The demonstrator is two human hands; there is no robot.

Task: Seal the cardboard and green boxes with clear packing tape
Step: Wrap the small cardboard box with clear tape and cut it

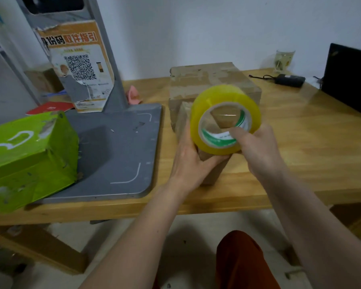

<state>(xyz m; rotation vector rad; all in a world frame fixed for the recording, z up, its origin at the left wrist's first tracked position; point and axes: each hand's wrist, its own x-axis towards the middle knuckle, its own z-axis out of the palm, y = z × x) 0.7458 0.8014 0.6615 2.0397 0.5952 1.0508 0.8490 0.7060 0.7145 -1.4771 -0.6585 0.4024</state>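
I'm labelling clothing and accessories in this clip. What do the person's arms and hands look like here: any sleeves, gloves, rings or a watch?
Both forearms are bare from the bottom edge of the picture up to the wrists: no sleeves show. The left hand and the right hand wear no gloves. No watch, bracelet or ring is visible on the parts that show, though the picture is slightly blurred. No marks or writing can be made out.

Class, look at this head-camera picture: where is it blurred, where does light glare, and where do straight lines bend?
Head view: the tape roll and both hands, left and right, are softly smeared; the green box at the left edge is blurred too. A pale sheen lies on the table near the laptop. The wide lens makes the grey post lean.
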